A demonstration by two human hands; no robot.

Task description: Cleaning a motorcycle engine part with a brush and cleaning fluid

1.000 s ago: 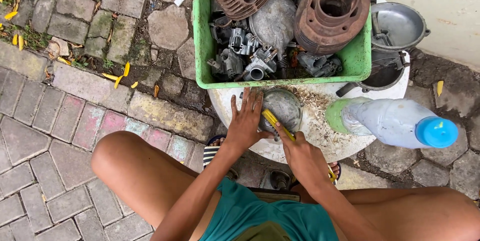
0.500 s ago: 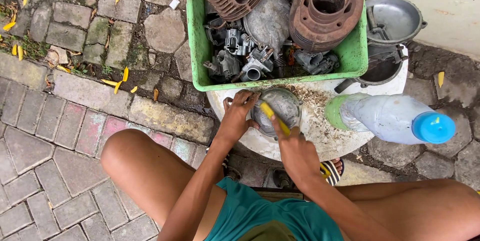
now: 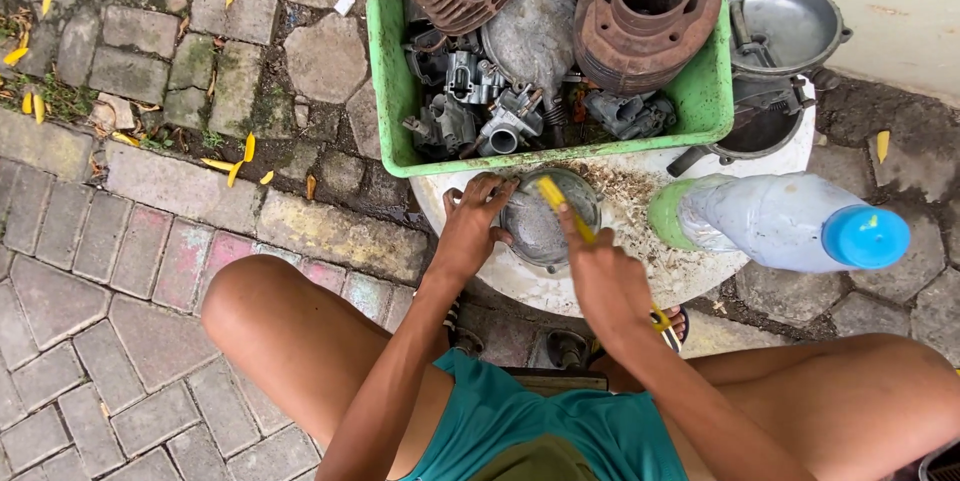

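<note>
A round grey metal engine cover [image 3: 545, 226] lies on a white round slab [image 3: 640, 271] in front of me. My left hand [image 3: 472, 226] grips the cover's left rim and holds it steady. My right hand [image 3: 600, 276] is closed on a yellow-handled brush [image 3: 562, 206], whose head rests on the top of the cover. Dirt and debris are scattered over the slab to the right of the cover.
A green plastic crate [image 3: 395, 91] behind the cover holds rusty finned cylinders [image 3: 645, 1], carburettors and other engine parts. A plastic bottle with a blue cap [image 3: 790, 226] lies at right. Metal bowls [image 3: 785, 31] sit at back right. My bare knees flank the slab on paving stones.
My left hand slid from the cover's lower left edge up to its left rim. The brush head moved upward across the cover. The view shifted slightly.
</note>
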